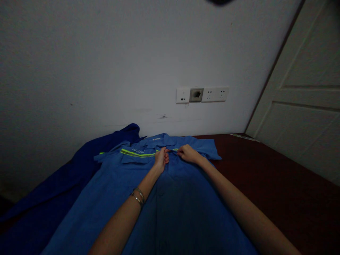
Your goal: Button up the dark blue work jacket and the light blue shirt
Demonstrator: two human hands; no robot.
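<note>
A blue short-sleeved work shirt lies spread out on a dark red-brown surface, its collar toward the wall. Yellow-green reflective strips cross its chest, and pale lettering shows above the left one. My left hand is closed on the front of the shirt near the middle of the chest. Just to the right, my right hand pinches the shirt front at the same height. Between the two hands the fabric is drawn together; whether a button sits in the fingers is too small to tell. Two bracelets circle my left wrist.
A darker blue garment lies along the left, partly under the shirt. The red-brown surface extends on the right to a white panelled door. White wall sockets and a grey wall plate are on the wall behind.
</note>
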